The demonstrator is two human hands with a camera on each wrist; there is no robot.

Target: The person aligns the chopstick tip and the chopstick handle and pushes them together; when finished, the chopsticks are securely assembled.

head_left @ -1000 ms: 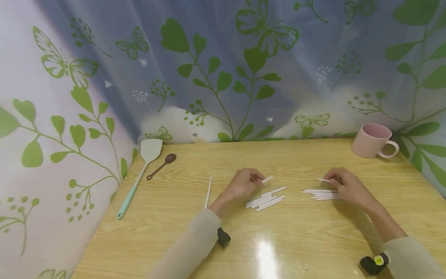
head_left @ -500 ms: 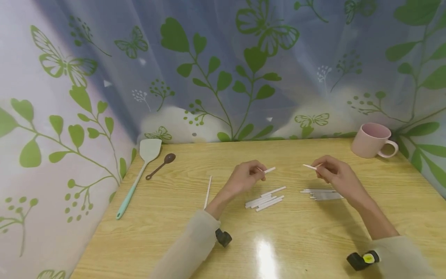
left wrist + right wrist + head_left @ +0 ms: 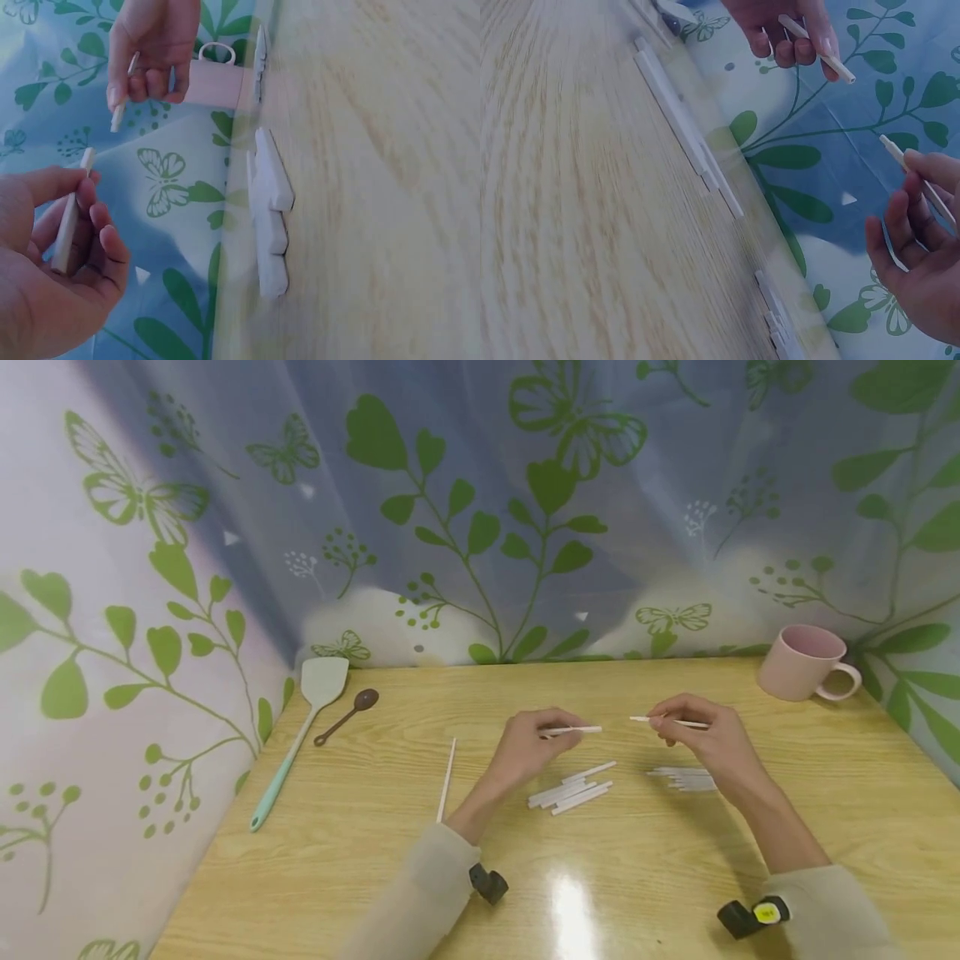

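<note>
My left hand [image 3: 528, 743] pinches a short white tube [image 3: 67, 229] between thumb and fingers, raised above the table; in the right wrist view a hole shows in its end. Facing it across a small gap, my right hand [image 3: 712, 735] pinches a thinner white stick [image 3: 892, 148] with a narrowed tip. The two ends point toward each other, apart. Below the left hand lies a pile of thicker white tubes [image 3: 573, 793]. A pile of thinner white sticks [image 3: 681, 778] lies below the right hand, which partly covers it in the head view.
One lone white stick [image 3: 447, 777] lies left of the left forearm. At the far left are a spatula [image 3: 300, 752] with a mint handle and a brown spoon [image 3: 348, 714]. A pink mug [image 3: 798, 664] stands at the back right, near the patterned curtain [image 3: 465, 527].
My right hand has lifted its stick off the thin pile and moved left, toward the left hand. The left hand has risen slightly and turned its tube nearly level.
</note>
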